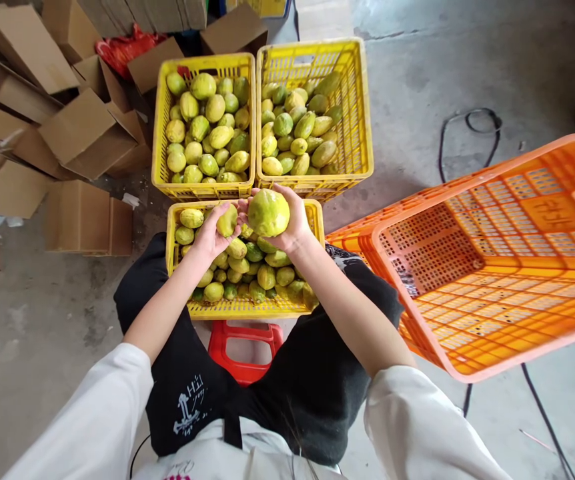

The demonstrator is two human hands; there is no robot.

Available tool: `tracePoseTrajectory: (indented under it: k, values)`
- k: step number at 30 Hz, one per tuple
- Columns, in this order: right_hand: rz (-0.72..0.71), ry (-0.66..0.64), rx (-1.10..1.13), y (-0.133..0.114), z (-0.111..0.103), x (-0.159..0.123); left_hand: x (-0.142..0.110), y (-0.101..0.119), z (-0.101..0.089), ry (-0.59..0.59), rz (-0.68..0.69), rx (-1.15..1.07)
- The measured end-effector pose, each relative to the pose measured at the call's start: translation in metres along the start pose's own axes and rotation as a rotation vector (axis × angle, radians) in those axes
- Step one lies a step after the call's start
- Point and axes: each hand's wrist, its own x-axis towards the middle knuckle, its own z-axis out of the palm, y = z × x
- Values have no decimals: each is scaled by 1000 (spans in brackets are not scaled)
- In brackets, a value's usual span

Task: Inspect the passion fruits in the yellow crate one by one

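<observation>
My left hand (207, 235) has its fingers round a small yellow-green papaya (227, 221). Held in my right hand (295, 223) is a larger, rounder papaya (268, 213), bright yellow-green and faintly ribbed. Both hands are close together above the far part of the near yellow crate (247, 312), which stands between my knees. Many green and yellow papayas (266, 277) lie in that crate. My fingertips are partly hidden behind the fruit.
Beyond the near crate, a left yellow crate (156, 133) and a right yellow crate (366, 127) hold more papayas. An orange crate (510, 207) lies tilted at right. Cardboard boxes (87, 133) are heaped at left. A red stool (242, 370) shows below; a black cable (440, 150) crosses the floor.
</observation>
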Motion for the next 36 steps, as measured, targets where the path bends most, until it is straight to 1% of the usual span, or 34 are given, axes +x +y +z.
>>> tracePoseTrajectory:
  k: [4,10,14,19,24,31,34,36]
  values:
    - [33,-16,26,0,-3,1,4,-3,-3,7,15,9]
    - [10,48,46,-1,2,1,4,2,1,-43,-2,-24]
    - [12,36,68,3,2,0,4,3,2,-46,-3,-33]
    - [45,75,56,0,7,-4,6,4,0,-18,47,-10]
    - [15,91,62,-6,14,-10,6,6,1,-36,84,-41]
    - [2,53,48,-9,23,-17,13,2,-2,13,67,-77]
    - [-21,44,29,-7,22,-13,14,2,-4,31,78,-104]
    - [-14,71,22,-5,17,-8,15,2,-5,42,80,-113]
